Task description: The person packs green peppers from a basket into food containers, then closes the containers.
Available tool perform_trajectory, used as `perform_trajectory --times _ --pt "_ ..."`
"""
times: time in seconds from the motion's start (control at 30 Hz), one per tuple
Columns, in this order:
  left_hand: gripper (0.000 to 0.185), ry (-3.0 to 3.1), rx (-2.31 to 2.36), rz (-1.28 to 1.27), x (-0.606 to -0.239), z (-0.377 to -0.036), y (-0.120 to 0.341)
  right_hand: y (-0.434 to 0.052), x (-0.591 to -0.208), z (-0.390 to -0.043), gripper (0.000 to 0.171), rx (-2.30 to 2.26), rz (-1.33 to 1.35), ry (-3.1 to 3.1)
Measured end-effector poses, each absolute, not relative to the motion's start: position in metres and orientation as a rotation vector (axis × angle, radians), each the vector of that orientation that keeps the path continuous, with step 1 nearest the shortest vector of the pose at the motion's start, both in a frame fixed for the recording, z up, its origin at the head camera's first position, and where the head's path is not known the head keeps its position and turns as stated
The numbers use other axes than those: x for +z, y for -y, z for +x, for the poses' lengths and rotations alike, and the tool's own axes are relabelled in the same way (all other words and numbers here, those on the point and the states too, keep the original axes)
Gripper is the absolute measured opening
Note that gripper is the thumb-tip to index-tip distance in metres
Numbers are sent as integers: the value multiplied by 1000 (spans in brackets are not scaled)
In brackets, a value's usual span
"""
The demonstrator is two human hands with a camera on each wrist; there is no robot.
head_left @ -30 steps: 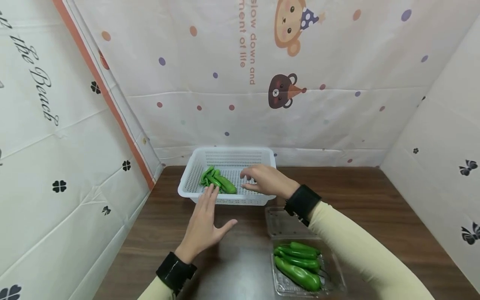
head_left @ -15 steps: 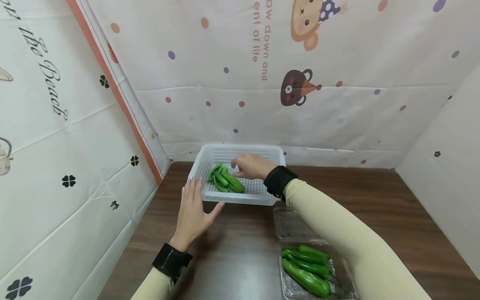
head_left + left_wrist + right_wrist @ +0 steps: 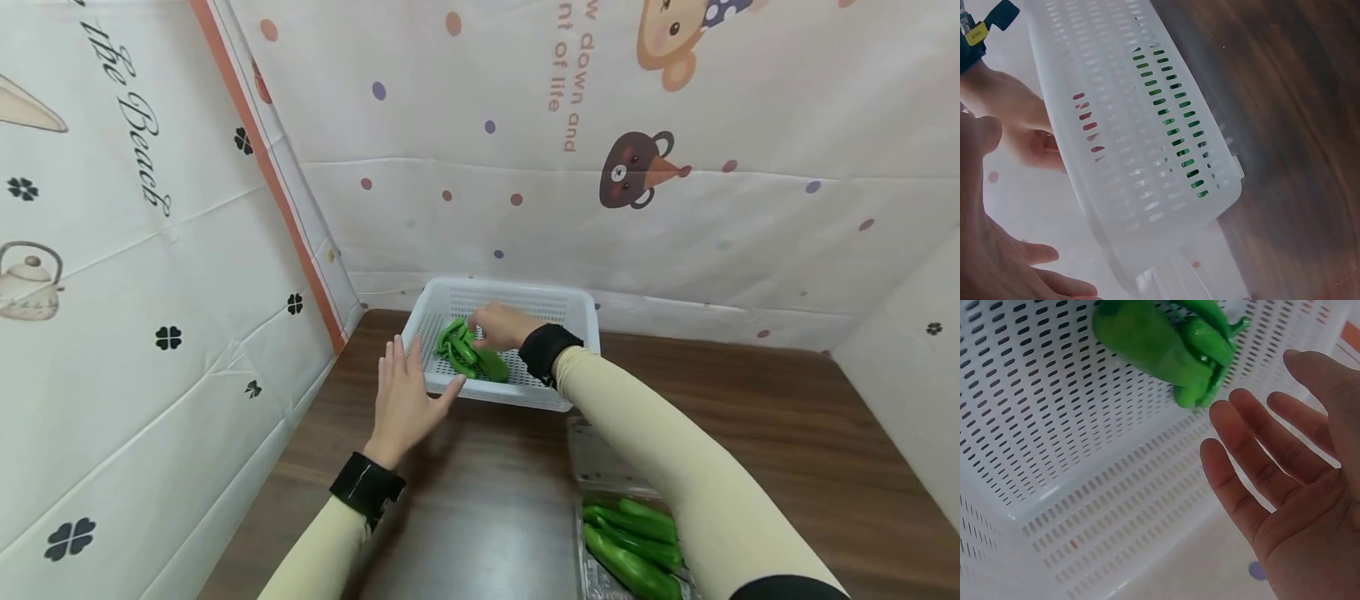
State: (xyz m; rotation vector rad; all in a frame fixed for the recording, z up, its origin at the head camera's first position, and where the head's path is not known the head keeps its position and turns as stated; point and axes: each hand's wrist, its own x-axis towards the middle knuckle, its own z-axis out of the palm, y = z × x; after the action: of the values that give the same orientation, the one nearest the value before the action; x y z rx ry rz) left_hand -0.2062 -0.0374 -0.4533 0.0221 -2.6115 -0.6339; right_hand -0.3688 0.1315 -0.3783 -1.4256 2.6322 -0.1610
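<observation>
Several green peppers lie heaped in the left part of a white perforated plastic basket. My right hand is over the basket beside the peppers. In the right wrist view its fingers are spread and slightly bent, with nothing in them, and the peppers lie just beyond the fingertips. At the basket's front left corner my left hand is held with straight fingers and thumb apart, holding nothing. The left wrist view shows a gap between that hand and the basket wall.
A clear plastic clamshell box stands on the wooden table at front right, its lid folded back. Several larger green peppers lie in it, partly hidden by my right forearm. Printed white sheets hang behind and at both sides.
My right hand has moved left within the basket, closer to the peppers. The left hand has shifted from the front rim to the left front corner. The head view has turned left.
</observation>
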Motion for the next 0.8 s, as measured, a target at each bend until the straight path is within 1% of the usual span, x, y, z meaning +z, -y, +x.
perform_trajectory --times 0.33,0.47,0.8 --pt "102 2673 -652 69 -456 -222 38 -108 -390 -381 43 3 -1336 -2590" --pt "103 2692 -647 70 -460 -226 38 -102 -398 -384 46 58 -1290 -2590" --pt "104 2714 -658 90 -466 -227 44 -85 -417 -380 27 80 -1306 -2632"
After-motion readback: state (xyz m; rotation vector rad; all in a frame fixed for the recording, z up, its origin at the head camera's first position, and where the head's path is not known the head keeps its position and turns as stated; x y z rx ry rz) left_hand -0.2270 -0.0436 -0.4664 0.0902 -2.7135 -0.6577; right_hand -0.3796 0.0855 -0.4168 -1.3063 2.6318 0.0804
